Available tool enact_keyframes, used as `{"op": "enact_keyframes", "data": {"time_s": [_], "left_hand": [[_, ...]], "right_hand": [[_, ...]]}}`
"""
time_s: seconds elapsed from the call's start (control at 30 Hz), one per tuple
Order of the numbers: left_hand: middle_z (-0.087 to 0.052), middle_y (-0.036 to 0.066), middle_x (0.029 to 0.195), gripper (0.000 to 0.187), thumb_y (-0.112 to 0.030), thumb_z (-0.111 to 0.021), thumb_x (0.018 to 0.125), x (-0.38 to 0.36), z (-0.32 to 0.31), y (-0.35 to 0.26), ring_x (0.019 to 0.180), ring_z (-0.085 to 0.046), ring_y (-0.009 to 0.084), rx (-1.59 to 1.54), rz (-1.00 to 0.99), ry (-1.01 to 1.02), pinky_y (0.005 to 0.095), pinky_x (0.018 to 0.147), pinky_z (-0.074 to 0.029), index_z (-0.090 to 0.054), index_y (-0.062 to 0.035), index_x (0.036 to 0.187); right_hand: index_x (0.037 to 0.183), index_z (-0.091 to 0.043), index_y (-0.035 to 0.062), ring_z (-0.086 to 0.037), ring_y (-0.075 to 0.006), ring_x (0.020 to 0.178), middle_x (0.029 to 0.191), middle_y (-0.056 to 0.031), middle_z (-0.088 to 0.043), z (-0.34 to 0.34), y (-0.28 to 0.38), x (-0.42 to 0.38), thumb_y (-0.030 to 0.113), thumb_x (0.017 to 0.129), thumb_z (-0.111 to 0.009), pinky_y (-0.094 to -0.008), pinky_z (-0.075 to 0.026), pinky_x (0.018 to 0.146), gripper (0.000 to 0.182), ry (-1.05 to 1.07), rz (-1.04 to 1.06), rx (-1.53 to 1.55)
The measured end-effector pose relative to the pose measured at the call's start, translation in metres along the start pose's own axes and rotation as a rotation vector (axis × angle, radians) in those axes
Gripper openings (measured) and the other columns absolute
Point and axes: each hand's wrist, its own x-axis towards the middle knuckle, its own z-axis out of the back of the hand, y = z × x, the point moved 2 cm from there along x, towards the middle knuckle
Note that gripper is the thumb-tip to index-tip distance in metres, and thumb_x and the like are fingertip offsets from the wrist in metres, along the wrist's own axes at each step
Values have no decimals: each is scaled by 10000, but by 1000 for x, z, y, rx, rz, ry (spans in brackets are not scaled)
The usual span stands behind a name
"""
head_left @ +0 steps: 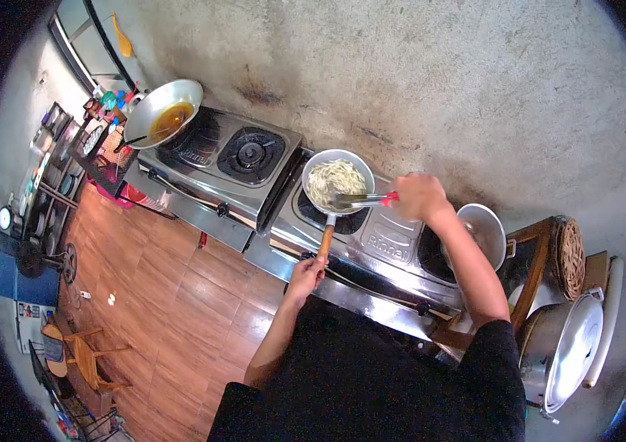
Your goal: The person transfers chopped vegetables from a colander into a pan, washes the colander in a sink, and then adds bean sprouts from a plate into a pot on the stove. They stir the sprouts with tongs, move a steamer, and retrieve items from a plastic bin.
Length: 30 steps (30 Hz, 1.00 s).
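My left hand [305, 280] is closed round the wooden handle of a saucepan [316, 160], which sits over the left burner of the nearer stove [390, 243]. Pale noodles [338, 179] fill much of the pan. From the right, my right hand [417, 197] grips metal tongs [361, 199] with a red part by the fingers. Their tips reach into the noodles at the lower side of the pan.
A second pot [484, 221] stands on the stove's right burner, partly behind my right forearm. To the left, another stove [257, 188] carries a wok [187, 92] with brown oil. A large lidded pot [541, 346] stands at the right, and the concrete wall [431, 88] runs behind the stoves.
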Motion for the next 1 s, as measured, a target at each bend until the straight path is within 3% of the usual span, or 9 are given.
{"op": "enact_keyframes", "data": {"time_s": [0.23,0.3,0.33,0.4,0.53,0.73,0.9,1.0], "left_hand": [[-514,-40,637,327,-367,-547,952,1,1,1,517,-426,45,9,17,23,200,462,-323,-669,-65,989],[-513,-42,640,326,-374,-545,952,0,1,0,524,-423,40,19,41,0,196,466,-318,-671,-76,988],[-512,-45,643,323,-373,-539,954,2,2,3,535,-429,36,18,37,3,197,465,-322,-672,-80,991],[-513,-44,636,311,-366,-552,950,2,1,1,509,-420,40,3,28,1,198,444,-312,-672,-79,959],[-514,-42,627,298,-360,-566,944,3,3,5,482,-412,44,-7,3,0,202,421,-301,-674,-83,920],[-514,-43,626,299,-358,-564,946,3,2,2,481,-414,43,-7,18,0,207,420,-301,-673,-81,917],[-513,-46,627,299,-352,-557,951,1,1,-1,484,-423,39,10,13,4,208,418,-304,-673,-77,921],[-512,-46,628,299,-346,-554,953,2,3,0,485,-423,40,11,9,8,209,420,-305,-671,-72,929]], "right_hand": [[903,-708,35,-673,-343,916,947,-209,-681,-2,-13,24,227,776,-619,-433,-544,784,247,-75,-139,-16],[952,-696,74,-663,-346,912,898,-202,-678,-14,-5,35,377,826,-637,-437,-536,786,334,-148,-107,6],[952,-696,74,-663,-346,912,898,-202,-678,-15,-2,34,377,826,-637,-437,-536,786,334,-150,-111,4],[907,-710,38,-673,-338,918,938,-218,-678,-10,10,23,225,776,-625,-428,-543,786,244,-99,-37,106],[911,-710,42,-672,-340,916,936,-213,-680,4,5,2,218,775,-626,-430,-540,790,238,-42,68,56],[905,-713,42,-674,-338,909,945,-210,-681,7,-17,13,205,775,-613,-435,-538,795,231,-7,-71,-65],[898,-717,51,-671,-336,925,948,-195,-686,-12,2,35,241,800,-613,-435,-533,811,237,-159,-98,44],[899,-715,44,-669,-337,930,951,-188,-688,-6,16,19,229,791,-618,-431,-532,819,235,-86,-42,107]]}}
